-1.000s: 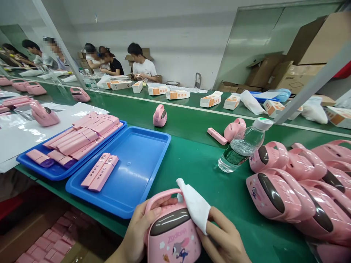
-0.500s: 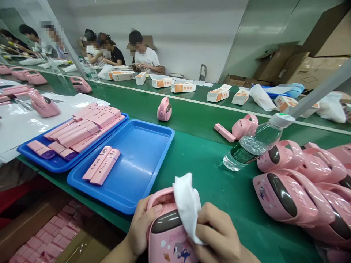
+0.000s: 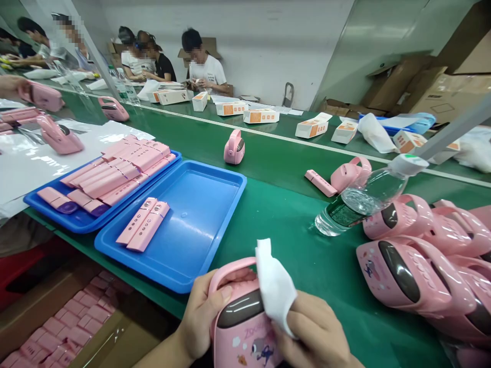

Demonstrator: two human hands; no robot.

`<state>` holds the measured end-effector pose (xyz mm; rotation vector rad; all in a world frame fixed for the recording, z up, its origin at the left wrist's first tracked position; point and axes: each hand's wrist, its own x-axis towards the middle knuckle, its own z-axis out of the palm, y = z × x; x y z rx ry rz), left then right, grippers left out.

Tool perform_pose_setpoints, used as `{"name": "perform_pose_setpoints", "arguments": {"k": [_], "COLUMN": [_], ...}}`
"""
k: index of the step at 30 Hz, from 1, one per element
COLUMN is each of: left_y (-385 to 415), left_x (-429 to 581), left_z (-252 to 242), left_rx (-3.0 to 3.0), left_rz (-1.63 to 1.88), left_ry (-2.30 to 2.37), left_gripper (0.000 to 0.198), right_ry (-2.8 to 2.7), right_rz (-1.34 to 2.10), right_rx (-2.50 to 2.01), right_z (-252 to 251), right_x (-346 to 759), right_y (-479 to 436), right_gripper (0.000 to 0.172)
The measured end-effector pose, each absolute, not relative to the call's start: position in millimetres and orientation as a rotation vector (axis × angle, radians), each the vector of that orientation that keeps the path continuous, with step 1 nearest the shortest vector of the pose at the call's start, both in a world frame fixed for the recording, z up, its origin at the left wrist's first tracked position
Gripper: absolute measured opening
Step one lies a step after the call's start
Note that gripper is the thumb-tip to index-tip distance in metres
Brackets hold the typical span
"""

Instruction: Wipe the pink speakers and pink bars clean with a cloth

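Note:
My left hand [image 3: 201, 314] grips the left side of a pink handled device [image 3: 245, 327] with a dark screen and a cartoon print, held at the near edge of the green belt. My right hand [image 3: 316, 335] is closed on a white cloth [image 3: 274, 286] and presses it against the device's top right. A blue tray [image 3: 215, 230] in front of my left hand holds two pink bars [image 3: 143, 225]. A second blue tray [image 3: 76, 220] further left is stacked with several pink bars.
A pile of pink devices [image 3: 418, 255] fills the right side, with a tilted water bottle [image 3: 364, 197] leaning on it. A lone pink device [image 3: 235, 146] and another [image 3: 351, 174] with a bar stand on the belt. Other people work at the far side among small boxes [image 3: 261, 116]. A carton of pink parts [image 3: 57, 332] sits below left.
My right hand with the cloth has moved across the device's top and back right a little. My view has shifted slightly; the left hand keeps its grip.

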<state>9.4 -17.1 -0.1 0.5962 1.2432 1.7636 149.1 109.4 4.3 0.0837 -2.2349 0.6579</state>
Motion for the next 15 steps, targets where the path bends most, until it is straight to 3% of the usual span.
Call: {"name": "perform_pose_setpoints", "arguments": {"k": [7,15], "left_y": [-16.0,-17.1], "left_x": [10.6,14.0], "left_z": [5.1,6.2], "left_rx": [0.604,0.589], "left_rz": [1.764,1.751], "left_ry": [1.322,1.354], "left_gripper": [0.025,0.027], "right_ry": [-2.206,-2.191], "right_rz": [0.645,0.608], "right_rx": [0.010,-0.007], "right_z": [0.2,-0.8], "right_x": [146.6,145.9], "right_y": [112.7,110.8], "right_gripper": [0.034,0.034]}}
